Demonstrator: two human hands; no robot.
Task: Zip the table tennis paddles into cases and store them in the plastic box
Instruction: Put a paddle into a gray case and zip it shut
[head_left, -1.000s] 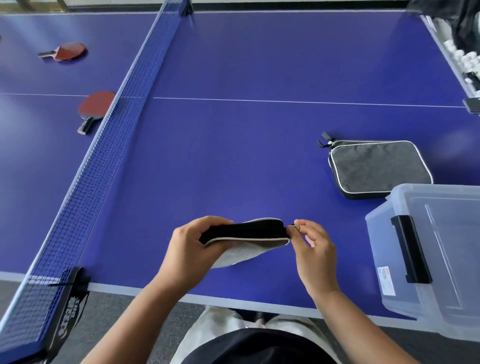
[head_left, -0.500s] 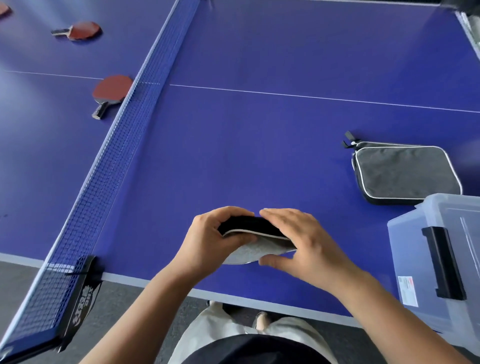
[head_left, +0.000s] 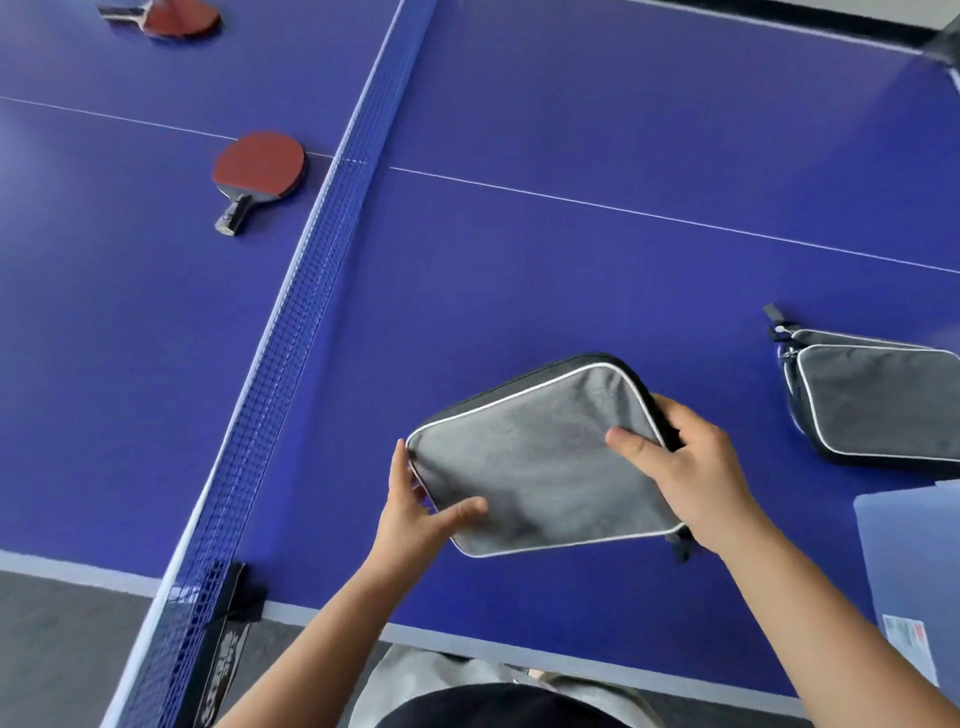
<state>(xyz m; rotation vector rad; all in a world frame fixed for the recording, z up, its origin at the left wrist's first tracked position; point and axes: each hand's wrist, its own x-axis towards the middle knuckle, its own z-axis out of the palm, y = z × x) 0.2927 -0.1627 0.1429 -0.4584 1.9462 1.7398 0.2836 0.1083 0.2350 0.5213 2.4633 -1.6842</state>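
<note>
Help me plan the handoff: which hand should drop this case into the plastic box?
Probably the right hand: it grips the held case on the edge nearer the plastic box, at the right. The left hand holds the far corner.

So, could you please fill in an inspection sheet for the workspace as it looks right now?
Surface: blue table tennis table, white lines, net across it.
Job's things: grey case held above the near edge, flat side up; second grey case lying at right; plastic box at the right edge, only partly in view.
Clutter: two red paddles beyond the net, one near, one far.
Grippers: left hand grips the case's near-left corner; right hand grips its right edge, thumb on top.
Cables: nothing seen.
Surroundings: grey floor; net clamp at the table edge.
</note>
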